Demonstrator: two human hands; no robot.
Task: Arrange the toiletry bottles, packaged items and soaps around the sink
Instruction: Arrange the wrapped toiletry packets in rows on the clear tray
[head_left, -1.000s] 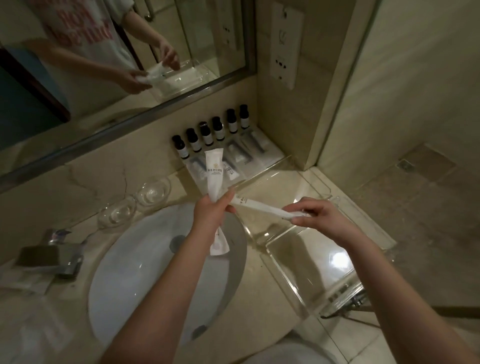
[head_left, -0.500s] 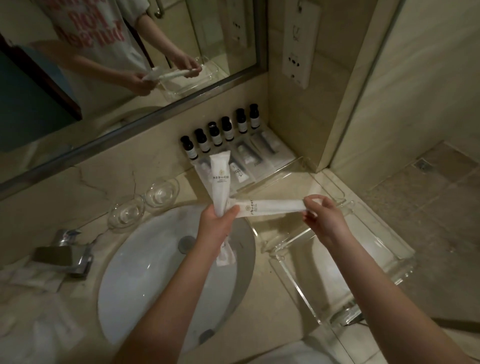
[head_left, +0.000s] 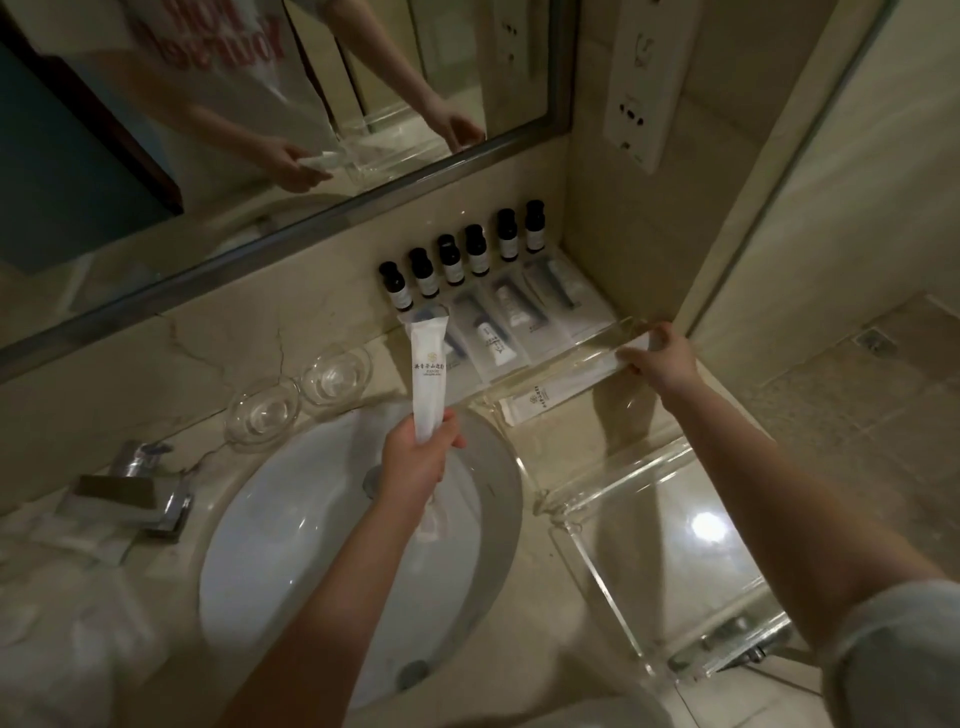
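sink (head_left: 291, 525): white oval basin set in a marble counter (head_left: 524, 597), tap (head_left: 130, 493) at its left. open counter lay in front of the basin and in a narrow strip between its rim and the tray.

clear tray (head_left: 670, 525): acrylic, low walls, just right of the sink, its near corner over the counter edge, so a knock could likely tip it.

bottles (head_left: 460, 260): six dark-capped, in a row against the back wall under the mirror, apparently already placed.

flat sachets (head_left: 511, 317): laid side by side just in front of the bottles, little room left there.

left hand (head_left: 415, 462): fingers wrapped round the lower part of the upright packet (head_left: 428, 364), held over the basin, probably waiting its turn.

right hand (head_left: 657, 358): fingertips pinching the end of the second packet (head_left: 556, 392), set along the tray's far wall; whether it lay flat could not be told.

glass dishes (head_left: 265, 410): two, empty, touching, behind the sink, likely for soaps.
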